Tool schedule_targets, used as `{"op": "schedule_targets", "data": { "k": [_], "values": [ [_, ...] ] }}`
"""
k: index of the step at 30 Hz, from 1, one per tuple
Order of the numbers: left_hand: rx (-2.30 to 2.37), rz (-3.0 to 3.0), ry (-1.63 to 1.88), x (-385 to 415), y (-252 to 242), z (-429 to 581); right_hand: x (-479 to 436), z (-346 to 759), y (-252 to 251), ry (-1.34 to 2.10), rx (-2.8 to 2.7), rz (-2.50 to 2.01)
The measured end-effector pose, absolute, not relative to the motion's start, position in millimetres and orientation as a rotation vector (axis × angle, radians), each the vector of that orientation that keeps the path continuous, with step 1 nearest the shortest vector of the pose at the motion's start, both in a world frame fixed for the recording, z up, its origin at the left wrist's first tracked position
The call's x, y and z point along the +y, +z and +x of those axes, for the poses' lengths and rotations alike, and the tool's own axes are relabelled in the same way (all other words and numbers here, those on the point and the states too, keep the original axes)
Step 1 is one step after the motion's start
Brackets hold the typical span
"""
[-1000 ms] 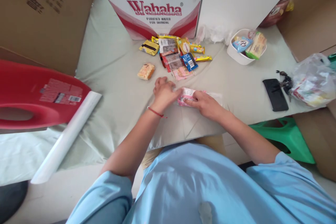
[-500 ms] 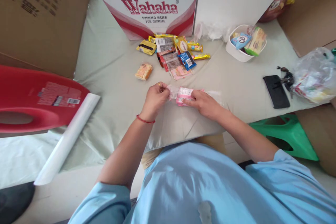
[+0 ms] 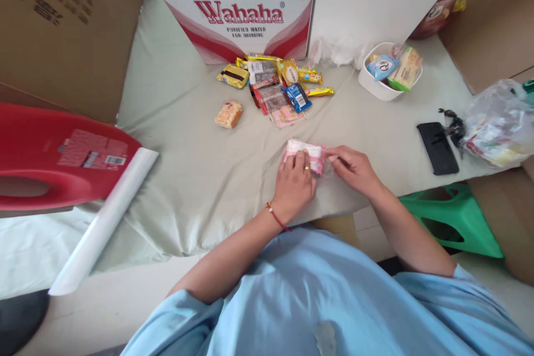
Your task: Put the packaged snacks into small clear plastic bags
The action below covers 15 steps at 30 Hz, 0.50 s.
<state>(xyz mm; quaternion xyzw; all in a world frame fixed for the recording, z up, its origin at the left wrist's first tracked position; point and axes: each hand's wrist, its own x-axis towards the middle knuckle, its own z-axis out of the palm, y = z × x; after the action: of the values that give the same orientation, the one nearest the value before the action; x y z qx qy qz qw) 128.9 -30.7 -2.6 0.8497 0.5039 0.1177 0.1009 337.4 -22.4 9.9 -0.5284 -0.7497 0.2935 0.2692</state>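
together, left hand [image 3: 294, 181] and right hand [image 3: 352, 168] press pink packet [image 3: 303, 151].

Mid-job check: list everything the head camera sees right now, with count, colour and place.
Wahaha box: one, white and red, back of table
snack packets: a heap, mixed colours, before the box
lone packet: one, orange-beige, left of heap
pink packet: one, pink, near edge, under the hands
bowl: one, white, back right, holding packets
phone: one, black, right
plastic bag: one, clear, far right
roll: one, white, left
left hand: one, flat on the pink packet
right hand: one, fingers pinching its right end
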Motion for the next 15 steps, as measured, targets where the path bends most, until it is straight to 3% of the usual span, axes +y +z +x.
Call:
{"op": "schedule_targets", "data": {
  "k": [4,8,15],
  "values": [
    [1.542,2.595,0.234,-37.7,-16.4,132.1,-30.2,344.8,-11.6,0.454,-1.812,-1.990],
    [1.535,2.608,0.228,-36.1,-20.3,131.3,-39.1,348.5,-20.4,0.407,-1.836,-1.952],
    [1.529,2.622,0.224,-37.5,-18.9,128.2,-39.0,350.6,9.7,0.871,-1.489,-1.831]
  ]
}}
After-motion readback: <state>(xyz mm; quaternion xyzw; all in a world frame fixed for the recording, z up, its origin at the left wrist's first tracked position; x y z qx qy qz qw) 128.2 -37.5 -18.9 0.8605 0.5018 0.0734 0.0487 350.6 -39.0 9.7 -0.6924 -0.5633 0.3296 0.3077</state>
